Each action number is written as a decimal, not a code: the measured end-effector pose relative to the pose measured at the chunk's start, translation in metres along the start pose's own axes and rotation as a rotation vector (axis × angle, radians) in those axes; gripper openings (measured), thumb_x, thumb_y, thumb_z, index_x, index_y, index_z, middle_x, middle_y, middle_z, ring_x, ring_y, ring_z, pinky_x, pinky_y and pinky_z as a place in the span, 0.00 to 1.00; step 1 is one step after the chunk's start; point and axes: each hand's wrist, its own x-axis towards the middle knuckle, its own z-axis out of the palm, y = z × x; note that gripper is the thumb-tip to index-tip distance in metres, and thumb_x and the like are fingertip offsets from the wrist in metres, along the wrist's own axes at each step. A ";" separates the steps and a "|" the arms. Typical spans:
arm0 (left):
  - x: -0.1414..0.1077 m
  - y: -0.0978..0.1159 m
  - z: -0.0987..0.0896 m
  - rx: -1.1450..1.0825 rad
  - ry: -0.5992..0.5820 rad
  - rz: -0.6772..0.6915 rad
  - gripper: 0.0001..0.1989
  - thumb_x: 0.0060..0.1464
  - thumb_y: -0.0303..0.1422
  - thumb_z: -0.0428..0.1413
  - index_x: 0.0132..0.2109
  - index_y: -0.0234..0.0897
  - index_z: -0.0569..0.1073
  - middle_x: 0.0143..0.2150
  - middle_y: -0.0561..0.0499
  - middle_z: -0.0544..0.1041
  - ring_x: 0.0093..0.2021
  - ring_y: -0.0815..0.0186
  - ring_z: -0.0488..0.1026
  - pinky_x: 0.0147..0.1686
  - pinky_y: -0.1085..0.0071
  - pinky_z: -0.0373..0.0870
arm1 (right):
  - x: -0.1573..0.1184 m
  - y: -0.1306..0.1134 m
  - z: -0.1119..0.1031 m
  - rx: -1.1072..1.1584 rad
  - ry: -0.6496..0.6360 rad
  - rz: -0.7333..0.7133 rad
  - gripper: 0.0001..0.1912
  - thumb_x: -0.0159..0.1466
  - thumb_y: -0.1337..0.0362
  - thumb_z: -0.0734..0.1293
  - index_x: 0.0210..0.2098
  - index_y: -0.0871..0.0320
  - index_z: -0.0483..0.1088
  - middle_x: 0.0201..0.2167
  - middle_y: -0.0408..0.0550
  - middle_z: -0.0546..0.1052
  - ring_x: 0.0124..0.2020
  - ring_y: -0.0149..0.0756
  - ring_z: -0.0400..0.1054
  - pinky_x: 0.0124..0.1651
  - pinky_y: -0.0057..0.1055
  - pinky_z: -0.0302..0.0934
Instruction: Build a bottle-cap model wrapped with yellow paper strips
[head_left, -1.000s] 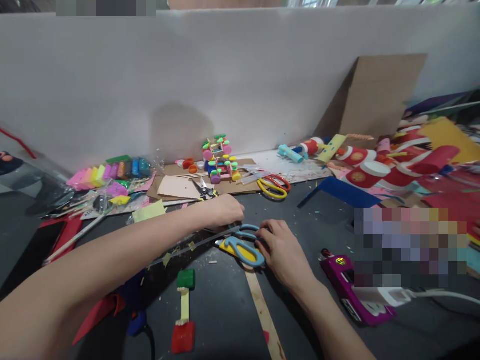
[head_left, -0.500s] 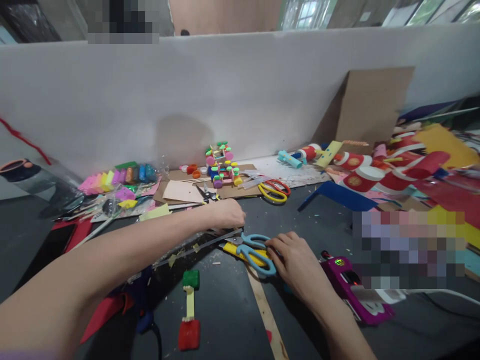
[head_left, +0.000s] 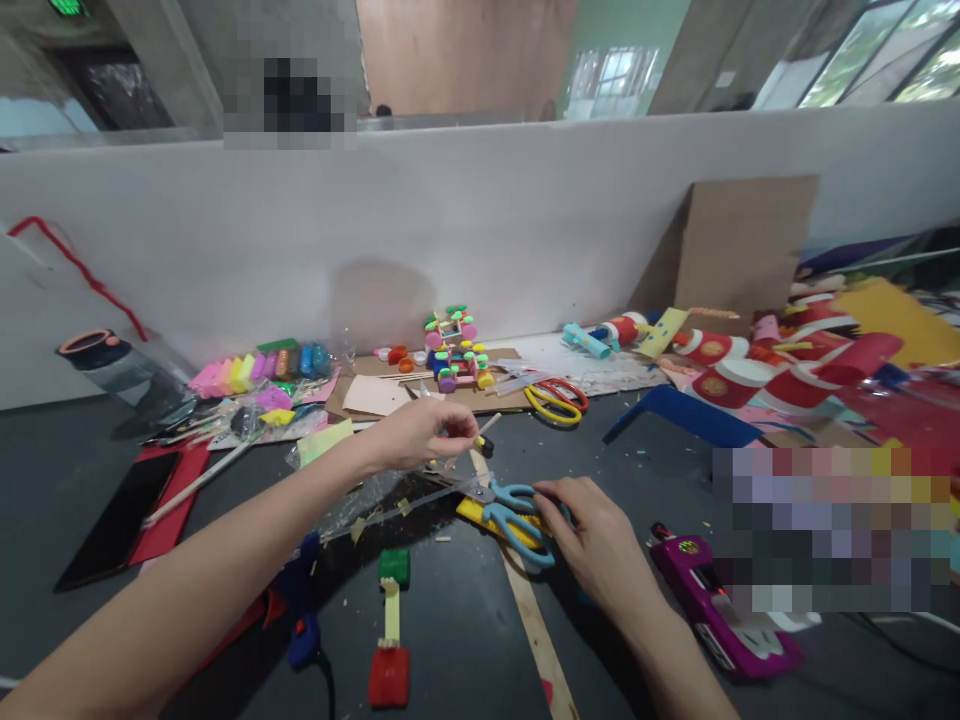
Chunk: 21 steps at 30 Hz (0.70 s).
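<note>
My left hand (head_left: pixel 439 432) is raised over the middle of the table, thumb and fingers pinched together. A short thin wooden stick (head_left: pixel 491 426) pokes out at its fingertips. Close under them is a small black piece (head_left: pixel 486 447) that I cannot make out. My right hand (head_left: pixel 592 520) has its fingertips closed on a handle loop of the light-blue scissors (head_left: pixel 517 540). Those scissors lie partly across a yellow tool (head_left: pixel 474 514), blades pointing left. Nearer me, a green-and-red clay-like piece with a pale yellow bar (head_left: pixel 391 612) rests on the table.
A blue glue gun (head_left: pixel 304 610) lies left, beside a black phone (head_left: pixel 112 520). On the right is a purple device (head_left: pixel 731 610). Yellow-and-red scissors (head_left: pixel 555 402), small colourful wheeled models (head_left: pixel 459 350) and red paper cups (head_left: pixel 727 380) sit farther back. A wooden strip (head_left: pixel 532 620) runs toward me.
My left hand has lifted away from beside the scissors' blades, and the short stick now shows at its fingertips. My right hand stays at the scissors' handles. The camera view has tilted up.
</note>
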 end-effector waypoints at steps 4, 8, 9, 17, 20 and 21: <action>-0.011 -0.013 0.004 0.065 -0.002 -0.162 0.13 0.64 0.37 0.56 0.51 0.34 0.73 0.48 0.46 0.77 0.44 0.62 0.76 0.44 0.59 0.76 | -0.001 0.005 0.006 0.011 0.013 0.031 0.10 0.70 0.61 0.62 0.40 0.57 0.75 0.35 0.47 0.78 0.39 0.39 0.71 0.44 0.37 0.65; -0.011 -0.020 0.010 0.123 -0.058 -0.215 0.15 0.63 0.37 0.56 0.54 0.35 0.72 0.52 0.44 0.75 0.47 0.60 0.76 0.46 0.57 0.76 | -0.001 0.011 0.012 0.020 0.019 0.062 0.12 0.70 0.58 0.63 0.39 0.59 0.74 0.36 0.46 0.77 0.39 0.36 0.72 0.45 0.39 0.66; -0.008 -0.018 0.013 0.128 -0.072 -0.207 0.15 0.63 0.37 0.56 0.54 0.35 0.72 0.52 0.44 0.75 0.47 0.60 0.76 0.47 0.57 0.76 | -0.001 0.011 0.013 0.025 0.018 0.065 0.12 0.70 0.57 0.63 0.39 0.59 0.74 0.36 0.46 0.77 0.39 0.36 0.72 0.45 0.38 0.66; 0.007 -0.027 0.020 0.175 0.054 -0.233 0.17 0.63 0.38 0.56 0.56 0.36 0.71 0.55 0.44 0.74 0.50 0.58 0.75 0.49 0.55 0.75 | 0.002 0.016 0.014 0.070 0.102 0.102 0.21 0.68 0.50 0.59 0.36 0.56 0.77 0.34 0.51 0.80 0.37 0.42 0.74 0.41 0.38 0.67; -0.009 -0.068 0.010 0.234 0.130 -0.377 0.16 0.63 0.38 0.56 0.56 0.36 0.71 0.56 0.43 0.74 0.50 0.58 0.74 0.49 0.55 0.75 | 0.004 0.017 0.012 0.088 0.147 0.125 0.20 0.67 0.49 0.59 0.35 0.55 0.77 0.34 0.52 0.80 0.35 0.43 0.75 0.40 0.38 0.68; -0.015 -0.083 0.007 0.254 0.146 -0.427 0.17 0.63 0.38 0.56 0.56 0.36 0.71 0.56 0.43 0.74 0.51 0.58 0.74 0.49 0.55 0.75 | 0.004 0.018 0.011 0.094 0.157 0.131 0.20 0.66 0.49 0.60 0.35 0.54 0.77 0.34 0.51 0.80 0.35 0.43 0.75 0.39 0.38 0.68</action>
